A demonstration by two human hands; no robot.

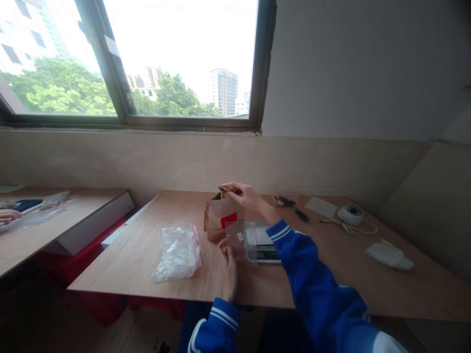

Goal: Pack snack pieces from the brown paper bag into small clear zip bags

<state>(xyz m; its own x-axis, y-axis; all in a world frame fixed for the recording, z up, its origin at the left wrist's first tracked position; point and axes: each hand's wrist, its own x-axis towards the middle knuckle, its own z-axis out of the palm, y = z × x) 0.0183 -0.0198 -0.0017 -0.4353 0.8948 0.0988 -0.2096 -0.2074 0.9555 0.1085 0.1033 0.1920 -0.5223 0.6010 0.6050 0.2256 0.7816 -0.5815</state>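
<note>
A brown paper bag with a red patch stands upright on the table, its top open. My right hand is at its mouth, fingers curled over the top edge; whether they also hold something inside is hidden. Lower down, my left hand is closed at the near side of the paper bag, gripping the left edge of a clear zip bag. That clear bag bears a small white label and overlaps a digital scale with a dark display. Part of the scale is behind my right sleeve.
A stack of clear zip bags lies to the left. Rightward are a green-handled tool, a white sheet, a white dome camera with cable, and crumpled white material. Another person's hand rests at the left table.
</note>
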